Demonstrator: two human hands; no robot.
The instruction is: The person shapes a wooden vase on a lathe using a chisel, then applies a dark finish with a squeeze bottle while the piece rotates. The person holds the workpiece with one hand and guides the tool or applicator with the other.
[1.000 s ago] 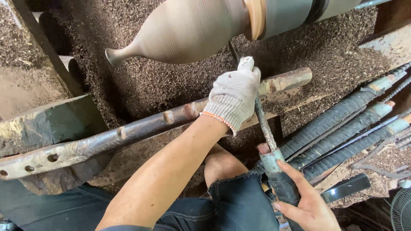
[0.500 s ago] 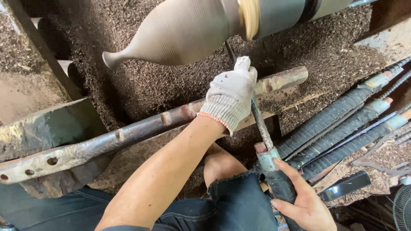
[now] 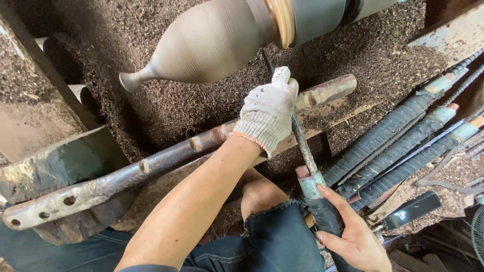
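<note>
Vase (image 3: pixel 212 43): wood, matt, fine turning ridges. Rest bar (image 3: pixel 151 163): rusty rough metal. Left hand (image 3: pixel 267 113): knitted white cloth glove. Chisel (image 3: pixel 302 146): dark pitted metal shaft, tape-wrapped handle. Right hand (image 3: pixel 355 236): bare. Shavings (image 3: pixel 166 108): coarse, brown. Jeans (image 3: pixel 282 242): frayed denim.

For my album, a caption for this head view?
Gloved left hand steadies chisel on rest; bare right hand grips handle.

1. Turning tool (image 3: pixel 304 146): tip hidden behind the gloved left hand (image 3: pixel 267 113) and the vase-shaped workpiece (image 3: pixel 212 43).
2. Tool handle (image 3: pixel 322 209): lower end covered by the right hand (image 3: pixel 355 236), which is cut off at the bottom edge.
3. Workpiece: top cropped by the upper edge.
4. Spare tools (image 3: pixel 403 141): ends run off the right edge.
</note>
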